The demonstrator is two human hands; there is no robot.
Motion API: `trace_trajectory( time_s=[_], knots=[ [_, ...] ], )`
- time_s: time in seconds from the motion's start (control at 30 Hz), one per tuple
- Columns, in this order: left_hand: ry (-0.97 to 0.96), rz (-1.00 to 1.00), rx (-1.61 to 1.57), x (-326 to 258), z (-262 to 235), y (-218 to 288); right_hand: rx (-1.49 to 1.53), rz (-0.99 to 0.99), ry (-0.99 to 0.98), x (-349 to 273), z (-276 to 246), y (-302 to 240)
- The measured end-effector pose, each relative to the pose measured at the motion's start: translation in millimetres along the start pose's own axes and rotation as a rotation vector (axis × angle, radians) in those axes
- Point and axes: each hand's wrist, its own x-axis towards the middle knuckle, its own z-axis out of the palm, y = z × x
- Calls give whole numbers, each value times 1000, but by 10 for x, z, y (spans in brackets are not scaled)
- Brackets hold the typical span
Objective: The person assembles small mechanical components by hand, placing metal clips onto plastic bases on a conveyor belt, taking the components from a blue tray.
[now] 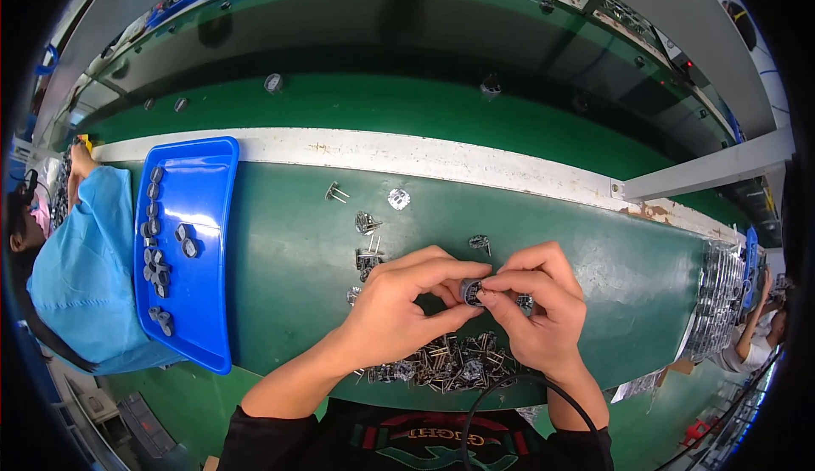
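Observation:
Over the green table [280,301], a small dark grey round housing [469,292] sits between my two hands. My left hand [412,301] pinches it from the left, thumb below and index finger above. The fingertips of my right hand [543,310] are closed at its open right side; whether they also hold a smaller part is hidden. Below my hands lies a pile of small silvery parts with metal pins [458,365]. Beyond them are a loose pinned part [480,242], a round silvery disc [398,199] and another pinned part [336,193].
At left, a blue tray [202,301] holds several grey housings [156,267], beside a co-worker's blue sleeve [93,259]. A white rail [382,144] separates the table from a green conveyor belt [373,98]. Stacked clear trays [717,301] stand at right. A black cable [586,416] crosses my right forearm.

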Motion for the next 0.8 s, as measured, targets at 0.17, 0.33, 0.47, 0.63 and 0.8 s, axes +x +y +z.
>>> trace_trajectory(
  time_s=[0.17, 0.33, 0.47, 0.63, 0.8],
  knots=[
    [-3, -56, -23, 3, -24, -3, 54, 27, 9, -49, 56, 74],
    [-23, -72, -65, 9, -42, -21, 102, 42, -20, -34, 30, 69],
    [-25, -77, 1, 15, -2, -33, 22, 42, 8, -68, 39, 65],
    [15, -56, -14, 14, 28, -43, -40, 6, 94, -126, 135, 92],
    [44, -166, -241, -2, -26, -83, -11, -54, -80, -1, -43, 133]
  ],
)
